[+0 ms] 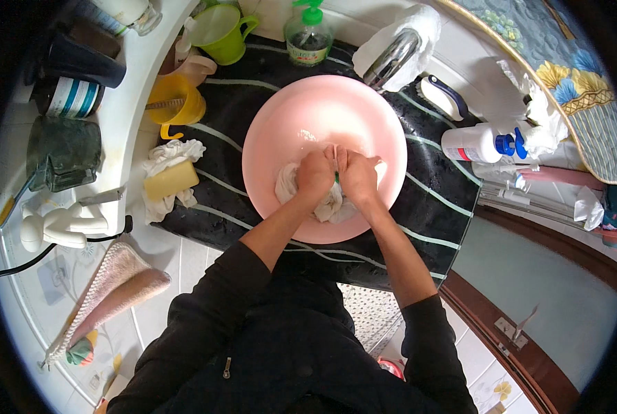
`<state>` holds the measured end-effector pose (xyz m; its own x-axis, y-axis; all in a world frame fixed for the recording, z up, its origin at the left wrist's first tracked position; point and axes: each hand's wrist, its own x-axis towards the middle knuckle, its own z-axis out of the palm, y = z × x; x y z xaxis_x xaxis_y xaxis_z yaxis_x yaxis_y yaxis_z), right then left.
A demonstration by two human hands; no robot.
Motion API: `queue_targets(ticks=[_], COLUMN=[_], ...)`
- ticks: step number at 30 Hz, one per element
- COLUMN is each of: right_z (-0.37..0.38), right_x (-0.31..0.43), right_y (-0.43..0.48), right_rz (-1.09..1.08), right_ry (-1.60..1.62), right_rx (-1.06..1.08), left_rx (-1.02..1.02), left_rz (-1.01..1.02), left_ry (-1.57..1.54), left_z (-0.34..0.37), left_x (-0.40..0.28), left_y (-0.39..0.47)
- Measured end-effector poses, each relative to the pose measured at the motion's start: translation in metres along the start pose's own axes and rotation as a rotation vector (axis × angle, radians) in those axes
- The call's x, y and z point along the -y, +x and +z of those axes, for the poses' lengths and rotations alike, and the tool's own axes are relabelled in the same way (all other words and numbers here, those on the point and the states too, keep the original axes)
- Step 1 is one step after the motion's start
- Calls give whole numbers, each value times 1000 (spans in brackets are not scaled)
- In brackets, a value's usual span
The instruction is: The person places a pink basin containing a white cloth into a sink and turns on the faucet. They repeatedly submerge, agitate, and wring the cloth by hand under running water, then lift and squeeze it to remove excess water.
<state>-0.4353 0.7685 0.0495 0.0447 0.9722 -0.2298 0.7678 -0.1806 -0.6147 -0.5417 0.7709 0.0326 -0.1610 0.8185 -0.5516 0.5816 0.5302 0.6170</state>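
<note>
A pink plastic basin (pixel 267 124) stands on a black countertop with pale wavy lines. Down inside it, a wet white cloth (pixel 330 206) lies bunched toward the side nearest me. My left hand (pixel 316 175) is curled, its fingers closed on part of the cloth. Right beside it, my right hand (pixel 357 177) pinches the cloth too, and the two hands meet at the fingertips. A small green patch shows between them; what it belongs to is hidden. Water and glare blur the basin's floor.
Left of the basin, a yellow soap bar (pixel 171 180) rests on crumpled white cloth, near a yellow mug (pixel 184 106). Behind are a green mug (pixel 220 33), a pump bottle (pixel 308 44) and a chrome faucet (pixel 393 59). A brush (pixel 442 98) and a white bottle (pixel 469 144) lie right.
</note>
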Motion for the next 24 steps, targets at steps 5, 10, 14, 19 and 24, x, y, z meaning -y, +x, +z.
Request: queue_targets(ticks=[5, 10, 14, 19, 24], right_z=[28, 41, 10, 30, 24], right_x=[-35, -17, -3, -11, -32], right_y=[42, 30, -7, 36, 48], right_rz=[-108, -159, -79, -156, -54], right_ry=[-15, 58, 65, -65, -183], right_rx=[6, -64, -24, -94, 45], left_rx=[-49, 11, 80, 47, 59], left_rz=[336, 37, -60, 91, 239], left_ry=[-145, -156, -312, -468, -156], left_z=[27, 19, 13, 16, 19], left_x=[39, 47, 22, 47, 44], left_y=[21, 33, 12, 34, 19])
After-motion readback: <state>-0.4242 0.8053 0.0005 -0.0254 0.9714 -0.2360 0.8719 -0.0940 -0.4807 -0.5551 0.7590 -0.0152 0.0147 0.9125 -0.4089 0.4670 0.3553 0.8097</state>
